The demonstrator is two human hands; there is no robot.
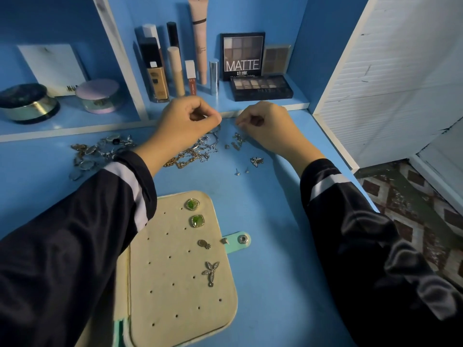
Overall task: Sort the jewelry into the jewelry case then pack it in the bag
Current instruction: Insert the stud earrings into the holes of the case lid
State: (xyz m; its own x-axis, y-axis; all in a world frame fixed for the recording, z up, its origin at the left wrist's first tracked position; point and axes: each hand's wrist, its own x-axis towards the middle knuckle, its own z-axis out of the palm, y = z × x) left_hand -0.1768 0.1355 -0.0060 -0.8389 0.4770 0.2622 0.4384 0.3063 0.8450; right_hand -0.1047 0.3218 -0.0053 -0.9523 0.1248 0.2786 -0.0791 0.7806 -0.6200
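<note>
Both hands are up beyond the case point(175, 304) and apart. The left hand point(185, 121) is curled in a pinch right over the jewelry pile point(193, 154), the right hand point(265, 121) curled just past the loose earrings point(238, 142). Whether either pinch actually holds a piece, I can't tell. The case lies open on the counter point(275, 259), nearer the body than both hands. Pinned along its right edge are green studs point(192, 204), a pineapple point(204, 244) and a flower point(211, 271).
</note>
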